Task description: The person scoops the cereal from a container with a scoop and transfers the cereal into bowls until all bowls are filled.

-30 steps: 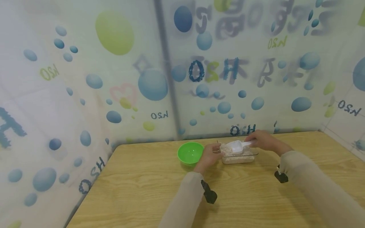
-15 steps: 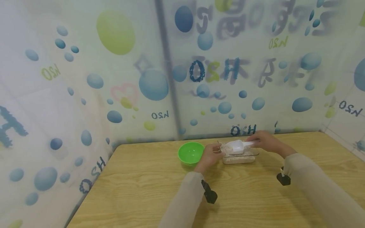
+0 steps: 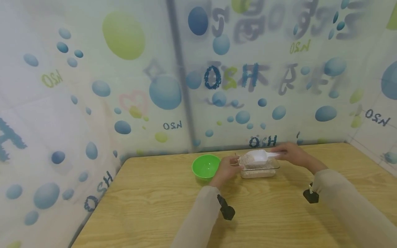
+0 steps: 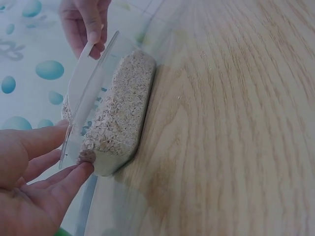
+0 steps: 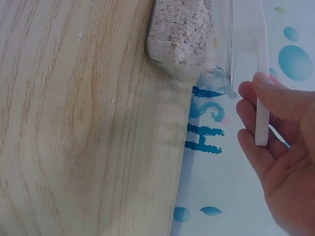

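Observation:
A clear rectangular glass container (image 3: 260, 174) stands on the table, filled with pale oat-like flakes (image 4: 125, 96). My left hand (image 3: 227, 168) grips its left end, thumb over the rim and fingers below it. In my right hand (image 3: 293, 154) is a white scoop (image 3: 260, 156), its handle (image 5: 262, 120) pinched between thumb and fingers. The scoop sits level with the container's rim, its mouth to the left with flakes heaped there. Just left of my left hand is a green bowl (image 3: 205, 168), whose right side that hand partly hides.
The wooden table (image 3: 149, 203) runs up to a curtain-like wall (image 3: 161, 137) printed with bubbles and lettering, close behind the container. A few tiny crumbs lie on the wood. Black wrist mounts (image 3: 227, 212) hang below both sleeves.
The scoop has risen a little out of the flakes and levelled, with a load showing at its mouth. My right hand has shifted slightly right; the left hand keeps its hold.

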Demonstrator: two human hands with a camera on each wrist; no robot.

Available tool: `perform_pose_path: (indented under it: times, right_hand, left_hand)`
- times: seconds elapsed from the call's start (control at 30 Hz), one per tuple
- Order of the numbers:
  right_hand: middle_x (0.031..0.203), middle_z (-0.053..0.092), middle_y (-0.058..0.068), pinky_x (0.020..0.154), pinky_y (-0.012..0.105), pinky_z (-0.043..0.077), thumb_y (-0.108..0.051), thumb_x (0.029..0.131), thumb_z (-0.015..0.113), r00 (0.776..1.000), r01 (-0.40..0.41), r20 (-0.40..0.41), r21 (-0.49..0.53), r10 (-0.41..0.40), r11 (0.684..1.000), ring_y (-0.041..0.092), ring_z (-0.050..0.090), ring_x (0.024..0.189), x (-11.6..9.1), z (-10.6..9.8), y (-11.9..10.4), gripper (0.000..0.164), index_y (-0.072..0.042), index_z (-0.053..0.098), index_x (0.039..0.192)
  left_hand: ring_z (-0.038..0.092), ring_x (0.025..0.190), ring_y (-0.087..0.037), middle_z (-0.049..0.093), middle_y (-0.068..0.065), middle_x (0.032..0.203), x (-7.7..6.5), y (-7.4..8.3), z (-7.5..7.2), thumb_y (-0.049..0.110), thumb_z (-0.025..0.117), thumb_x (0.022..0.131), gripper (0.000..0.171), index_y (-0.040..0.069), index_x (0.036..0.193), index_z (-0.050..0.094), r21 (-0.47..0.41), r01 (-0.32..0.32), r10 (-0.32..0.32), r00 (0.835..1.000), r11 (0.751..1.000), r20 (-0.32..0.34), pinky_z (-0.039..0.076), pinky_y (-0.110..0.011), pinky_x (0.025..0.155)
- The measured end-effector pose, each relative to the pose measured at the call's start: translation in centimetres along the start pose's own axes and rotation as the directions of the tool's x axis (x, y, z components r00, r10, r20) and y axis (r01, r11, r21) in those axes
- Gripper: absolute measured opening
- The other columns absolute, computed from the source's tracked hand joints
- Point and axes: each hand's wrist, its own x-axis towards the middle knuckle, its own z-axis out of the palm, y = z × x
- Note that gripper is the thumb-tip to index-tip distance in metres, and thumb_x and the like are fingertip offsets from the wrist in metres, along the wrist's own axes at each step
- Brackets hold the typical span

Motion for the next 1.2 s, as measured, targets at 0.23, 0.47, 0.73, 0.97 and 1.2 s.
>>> perform_pose_path:
  times: [0.23, 0.47, 0.73, 0.97, 1.2]
  right_hand:
    - [0.109, 0.058, 0.030, 0.081, 0.052, 0.047, 0.001, 0.086, 0.058, 0.999, -0.036, -0.009, 0.022, 0.036, 0.999, 0.046, 0.052, 0.103, -0.4, -0.2, -0.4, 0.027, 0.013, 0.059, 0.110]
    - [0.112, 0.058, 0.026, 0.079, 0.050, 0.048, -0.005, 0.089, 0.057, 0.999, -0.036, -0.038, 0.031, 0.038, 0.999, 0.043, 0.053, 0.104, -0.5, -0.4, -0.5, 0.027, 0.008, 0.060, 0.113]
    - [0.107, 0.061, 0.024, 0.076, 0.045, 0.050, -0.004, 0.089, 0.057, 0.998, 0.004, -0.067, 0.033, -0.002, 0.999, 0.038, 0.057, 0.097, 0.1, -0.8, -1.7, 0.027, 0.010, 0.060, 0.112]
    - [0.109, 0.060, 0.026, 0.081, 0.049, 0.048, -0.003, 0.088, 0.058, 0.997, 0.047, -0.065, 0.038, -0.044, 0.998, 0.041, 0.056, 0.101, 1.2, -0.5, -2.5, 0.027, 0.011, 0.060, 0.112]
    - [0.111, 0.060, 0.025, 0.084, 0.050, 0.046, -0.003, 0.088, 0.059, 0.994, 0.099, -0.050, 0.065, -0.095, 0.993, 0.040, 0.055, 0.103, 2.8, 0.5, -3.8, 0.027, 0.009, 0.061, 0.112]
  left_hand:
    - [0.056, 0.106, -0.027, 0.060, -0.015, 0.114, 0.1, 0.3, -0.5, 0.012, 0.070, 0.080, 0.046, 0.001, 0.123, 0.056, 0.053, 0.010, -0.010, 1.000, 0.999, -0.007, 0.049, -0.032, 0.083]
    - [0.060, 0.097, -0.024, 0.064, -0.014, 0.104, 0.1, 0.6, -1.7, 0.008, 0.070, 0.079, 0.044, 0.000, 0.120, 0.058, 0.056, 0.011, -0.009, 0.999, 0.998, -0.031, 0.051, -0.030, 0.077]
    - [0.061, 0.095, -0.027, 0.066, -0.015, 0.099, -0.5, 1.3, -3.7, 0.007, 0.069, 0.080, 0.038, -0.002, 0.116, 0.060, 0.039, -0.038, 0.040, 0.998, 0.999, -0.045, 0.051, -0.033, 0.077]
    - [0.061, 0.095, -0.028, 0.066, -0.017, 0.100, -1.3, 2.1, -6.4, 0.009, 0.068, 0.082, 0.038, -0.002, 0.118, 0.060, 0.111, -0.083, 0.091, 0.994, 0.990, -0.063, 0.051, -0.032, 0.078]
    - [0.057, 0.102, -0.030, 0.062, -0.016, 0.109, -2.4, 2.3, -9.6, 0.011, 0.062, 0.087, 0.038, 0.001, 0.123, 0.055, 0.139, -0.072, 0.076, 0.997, 0.988, -0.031, 0.048, -0.036, 0.084]
